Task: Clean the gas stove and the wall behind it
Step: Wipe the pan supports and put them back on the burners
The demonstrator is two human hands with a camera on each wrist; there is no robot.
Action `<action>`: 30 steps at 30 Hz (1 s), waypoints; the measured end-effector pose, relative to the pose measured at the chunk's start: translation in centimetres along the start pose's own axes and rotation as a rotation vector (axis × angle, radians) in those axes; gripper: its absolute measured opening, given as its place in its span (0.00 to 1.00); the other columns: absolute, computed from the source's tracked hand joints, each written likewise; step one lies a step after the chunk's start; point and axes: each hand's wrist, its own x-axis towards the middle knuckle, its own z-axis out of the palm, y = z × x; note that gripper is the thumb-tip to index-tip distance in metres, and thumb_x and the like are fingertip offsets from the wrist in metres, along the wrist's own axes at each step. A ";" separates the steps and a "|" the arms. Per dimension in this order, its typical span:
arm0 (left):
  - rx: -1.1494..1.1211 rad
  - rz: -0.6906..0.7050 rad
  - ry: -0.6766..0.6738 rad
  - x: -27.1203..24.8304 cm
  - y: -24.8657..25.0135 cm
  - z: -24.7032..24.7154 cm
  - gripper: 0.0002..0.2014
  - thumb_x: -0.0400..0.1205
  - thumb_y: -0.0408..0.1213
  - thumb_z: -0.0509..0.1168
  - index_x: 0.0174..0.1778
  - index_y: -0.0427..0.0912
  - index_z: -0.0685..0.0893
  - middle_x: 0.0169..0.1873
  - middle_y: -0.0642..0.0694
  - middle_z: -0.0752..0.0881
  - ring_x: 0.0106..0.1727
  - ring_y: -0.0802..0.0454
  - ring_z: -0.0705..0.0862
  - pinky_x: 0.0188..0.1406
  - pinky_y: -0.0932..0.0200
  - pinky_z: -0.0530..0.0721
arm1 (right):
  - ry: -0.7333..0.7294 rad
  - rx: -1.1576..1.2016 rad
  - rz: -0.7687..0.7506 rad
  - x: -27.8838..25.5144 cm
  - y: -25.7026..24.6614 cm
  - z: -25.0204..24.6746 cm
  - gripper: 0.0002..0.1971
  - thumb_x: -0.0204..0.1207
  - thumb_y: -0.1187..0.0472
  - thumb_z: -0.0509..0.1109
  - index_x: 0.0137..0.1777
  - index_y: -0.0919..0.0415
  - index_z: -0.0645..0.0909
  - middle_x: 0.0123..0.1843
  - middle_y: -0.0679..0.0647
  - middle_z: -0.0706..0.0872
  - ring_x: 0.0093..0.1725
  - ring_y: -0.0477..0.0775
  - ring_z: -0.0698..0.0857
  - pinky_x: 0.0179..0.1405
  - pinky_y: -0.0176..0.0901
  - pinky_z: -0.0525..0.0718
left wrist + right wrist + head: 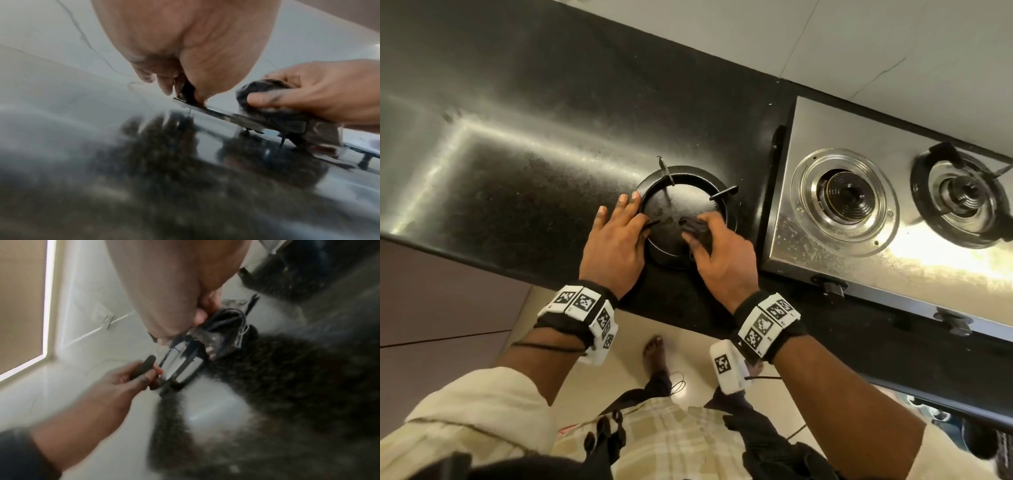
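I find the pan support (685, 212), a black ring with 4 prongs, lying off the stove on the black granite counter (524, 144), just left of the gas stove (887, 212). I judge it was put there so the ring can be scrubbed flat on a firm surface and the steel top left open for wiping.

My left hand (616, 236) steadies the ring at its near-left edge. From the head view 3 fingers lie spread on the counter beside the rim; the left wrist view shows the thumb and a finger pinching 1 prong (186, 91). I read this as an anchor grip to stop the ring sliding under the rubbing.

My right hand (722, 253) has its fingers curled round a dark scrubbing cloth (693, 228), pressing it onto the near-right part of the ring. The right wrist view is blurred, so I cannot tell exactly which prong the cloth covers.

On the stove, the left burner (844, 198) stands bare with its support removed; the right burner (962, 197) keeps its own black support. 2 control knobs (832, 286) sit on the near edge. The pale tiled wall (756, 37) runs along the far side, untouched by either hand.

Assessment: work is at the stage of cleaning a removed part. The stove top, the second support and the wall appear not yet done.
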 end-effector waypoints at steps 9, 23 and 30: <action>-0.014 0.112 -0.129 1.8 -2.5 -1.6 0.13 0.91 0.39 0.62 0.68 0.41 0.86 0.88 0.43 0.67 0.90 0.41 0.62 0.88 0.30 0.57 | 0.309 0.248 0.104 2.9 -0.4 -6.0 0.16 0.89 0.52 0.69 0.72 0.56 0.76 0.55 0.42 0.86 0.54 0.37 0.88 0.53 0.30 0.85; 0.052 0.065 -0.028 2.3 -1.6 -0.9 0.15 0.92 0.44 0.60 0.69 0.45 0.85 0.85 0.47 0.73 0.87 0.44 0.69 0.88 0.28 0.56 | -0.004 -0.150 -0.024 -2.7 1.2 -1.6 0.18 0.89 0.55 0.67 0.75 0.59 0.84 0.60 0.52 0.80 0.48 0.47 0.83 0.48 0.49 0.90; 0.051 0.141 -0.075 3.0 -2.3 -1.7 0.16 0.91 0.39 0.63 0.72 0.40 0.85 0.84 0.44 0.74 0.84 0.41 0.74 0.90 0.42 0.58 | -0.193 -0.338 -0.131 -3.4 0.0 -2.7 0.18 0.90 0.47 0.65 0.74 0.51 0.85 0.59 0.53 0.82 0.43 0.49 0.85 0.39 0.40 0.85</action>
